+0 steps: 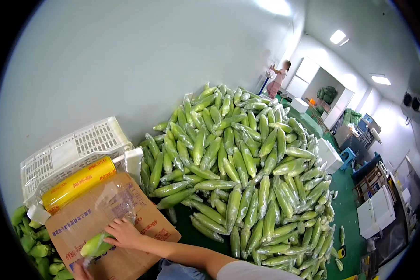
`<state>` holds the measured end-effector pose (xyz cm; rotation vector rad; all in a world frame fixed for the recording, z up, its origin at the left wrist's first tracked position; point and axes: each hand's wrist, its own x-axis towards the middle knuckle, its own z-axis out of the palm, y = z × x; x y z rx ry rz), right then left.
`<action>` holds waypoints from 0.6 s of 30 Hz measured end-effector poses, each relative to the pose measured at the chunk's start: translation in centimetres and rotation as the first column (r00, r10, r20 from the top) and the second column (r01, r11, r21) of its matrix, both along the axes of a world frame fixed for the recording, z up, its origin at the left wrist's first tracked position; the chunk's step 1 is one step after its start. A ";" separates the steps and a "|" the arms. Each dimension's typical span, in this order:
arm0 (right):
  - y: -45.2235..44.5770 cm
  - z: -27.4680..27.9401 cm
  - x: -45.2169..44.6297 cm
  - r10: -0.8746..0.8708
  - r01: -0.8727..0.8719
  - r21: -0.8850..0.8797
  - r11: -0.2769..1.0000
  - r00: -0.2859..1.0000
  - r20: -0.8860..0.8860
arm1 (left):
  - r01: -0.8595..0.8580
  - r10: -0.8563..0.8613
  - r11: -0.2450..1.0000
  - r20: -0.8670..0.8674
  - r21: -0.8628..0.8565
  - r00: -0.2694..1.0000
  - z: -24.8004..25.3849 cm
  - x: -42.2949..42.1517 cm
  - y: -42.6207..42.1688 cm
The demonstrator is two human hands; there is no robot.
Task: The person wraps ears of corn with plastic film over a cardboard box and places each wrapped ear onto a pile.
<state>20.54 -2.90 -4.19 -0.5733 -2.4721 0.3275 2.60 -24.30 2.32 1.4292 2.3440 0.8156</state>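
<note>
A green ear of corn (94, 246) lies aslant on a flattened-looking cardboard surface (154, 223) printed with wrap lettering. My right hand (121, 232) bends its fingers over the upper end of that ear. Clear plastic wrap (119, 201) spreads over the cardboard above the hand and clings around the corn. At the bottom edge, my left hand (81, 272) is partly cut off, its fingers closed at the film by the ear's lower end. Behind the cardboard, a yellow roll of plastic wrap (79, 184) rests on a rod.
A white plastic crate (77, 145) stands against the wall. Unwrapped corn (39, 250) lies at lower left. A large heap of wrapped corn (238, 161) fills the middle and right. Farther off are a person (277, 80), a blue stool (346, 157) and white boxes (376, 212).
</note>
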 end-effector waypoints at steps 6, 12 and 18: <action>1.1 0.9 -0.4 0.008 -0.011 -0.045 0.999 0.998 -0.070 | 0.279 -0.331 0.936 -0.267 -0.214 0.905 -2.8 -6.1 11.6; 1.9 0.1 -2.1 -0.020 0.026 -0.042 0.999 0.991 0.129 | 0.093 -0.007 0.988 -0.563 0.124 0.826 -4.9 -0.1 10.8; 2.1 -1.0 -2.6 0.026 0.003 -0.263 0.965 0.994 0.105 | 0.165 -0.186 0.982 -0.551 -0.089 0.814 1.4 4.2 7.5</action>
